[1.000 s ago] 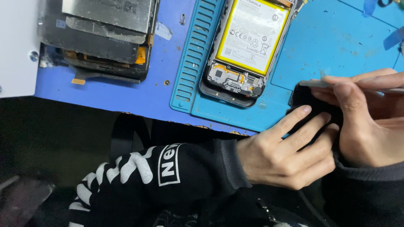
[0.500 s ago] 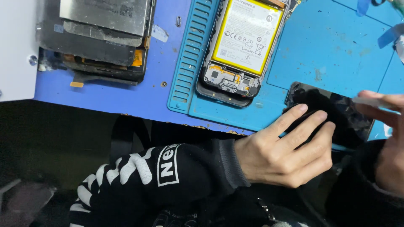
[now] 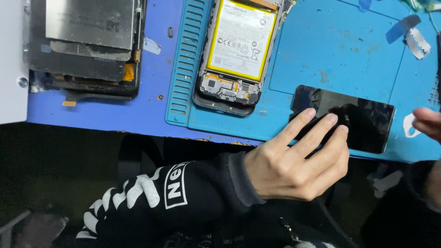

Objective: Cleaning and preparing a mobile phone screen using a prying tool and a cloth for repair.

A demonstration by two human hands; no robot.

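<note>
A black glass phone screen (image 3: 358, 115) lies flat on the light blue work mat (image 3: 330, 55) near the table's front edge. My left hand (image 3: 294, 160) rests its fingertips on the screen's left end, fingers spread, pressing it down. My right hand (image 3: 427, 123) shows only at the right border, just past the screen's right end, holding nothing that I can see. An opened phone (image 3: 236, 50) with a yellow-labelled battery lies face down at the mat's upper left.
A stack of dismantled dark phone parts (image 3: 87, 46) sits on the darker blue table (image 3: 115, 110) at the left. A white block (image 3: 11, 59) borders the far left. Scraps of white tape (image 3: 417, 42) lie at the mat's upper right. Below the table edge is dark.
My right hand has left the screen and slid off to the right, uncovering it. The thin tool it held a second ago is out of sight. My left hand stays on the screen's left end.
</note>
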